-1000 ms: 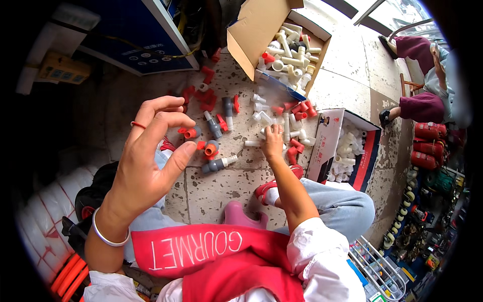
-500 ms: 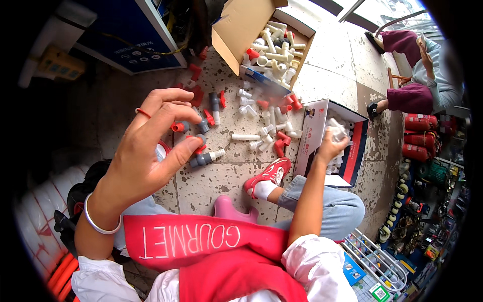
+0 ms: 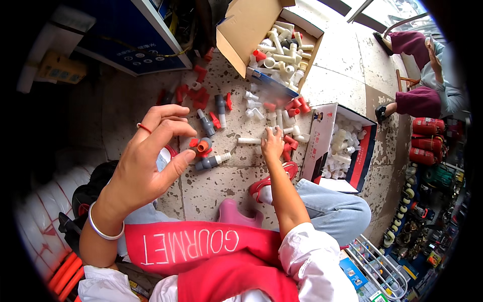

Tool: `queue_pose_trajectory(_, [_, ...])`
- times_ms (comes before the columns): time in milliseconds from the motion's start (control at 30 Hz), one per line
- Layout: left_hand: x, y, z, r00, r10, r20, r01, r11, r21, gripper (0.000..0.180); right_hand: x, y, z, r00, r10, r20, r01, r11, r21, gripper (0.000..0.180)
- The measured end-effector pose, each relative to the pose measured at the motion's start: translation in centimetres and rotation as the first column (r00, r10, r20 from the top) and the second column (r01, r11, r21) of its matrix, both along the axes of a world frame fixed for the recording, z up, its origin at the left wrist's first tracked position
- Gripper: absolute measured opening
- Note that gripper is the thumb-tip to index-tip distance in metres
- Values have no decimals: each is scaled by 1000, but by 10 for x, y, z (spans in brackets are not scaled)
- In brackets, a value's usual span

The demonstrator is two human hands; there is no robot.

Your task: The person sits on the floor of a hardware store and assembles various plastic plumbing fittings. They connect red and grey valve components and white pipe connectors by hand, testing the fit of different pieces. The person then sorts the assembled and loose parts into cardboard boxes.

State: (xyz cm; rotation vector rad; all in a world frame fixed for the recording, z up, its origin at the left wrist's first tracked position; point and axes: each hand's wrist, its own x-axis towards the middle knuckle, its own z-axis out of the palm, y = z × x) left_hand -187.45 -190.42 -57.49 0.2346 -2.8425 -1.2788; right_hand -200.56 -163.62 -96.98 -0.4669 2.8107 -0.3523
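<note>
My left hand (image 3: 151, 158) is raised over the floor, fingers curved and apart, holding nothing. Below and beyond it lie grey valves with red handles, among them one grey valve (image 3: 213, 161) with a white threaded end. On the floor, my right hand (image 3: 272, 146) reaches down among white plastic pipe fittings, its fingertips apart and covering some of them. A short white pipe (image 3: 249, 141) lies just left of those fingers, and a red elbow fitting (image 3: 287, 151) just right. To the right stands an open box (image 3: 314, 146) filled with white fittings.
A larger cardboard box (image 3: 241, 35) of mixed white and red fittings stands at the far side. Red fittings (image 3: 199, 95) lie near a blue cabinet (image 3: 121, 45). A pink stool (image 3: 236, 211) is close to me. A person sits at far right, near red fire extinguishers (image 3: 425, 141).
My right hand has left the right-hand box and moved left onto the fittings on the floor. My left hand stays raised, almost unmoved. The view has shifted slightly.
</note>
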Motion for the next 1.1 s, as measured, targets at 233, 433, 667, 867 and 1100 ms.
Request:
queue_pose_trajectory(233, [2,-3,-6,999,-44,18,45,999,-21,23,-29,18,-19,988,121,-97,-136,978,-158,32])
queue_pose_trajectory(433, [0,3,4,999,-31,11,30,998,50,23,57,17,-13,990,63,-128,-54,996,78,33])
queue_pose_trajectory(667, [3,2,1,999,-36,-5,36,999,16,22,39,26,4,983,-56,-175,41,995,-85,47])
queue_pose_trajectory(867, [3,11,11,992,-104,-76,108,993,50,23,-92,95,139,593,-589,-549,441,808,-390,38])
queue_pose_trajectory(1100, [-3,14,12,992,-95,-79,98,995,32,23,-91,79,136,832,-389,-395,236,893,-383,43])
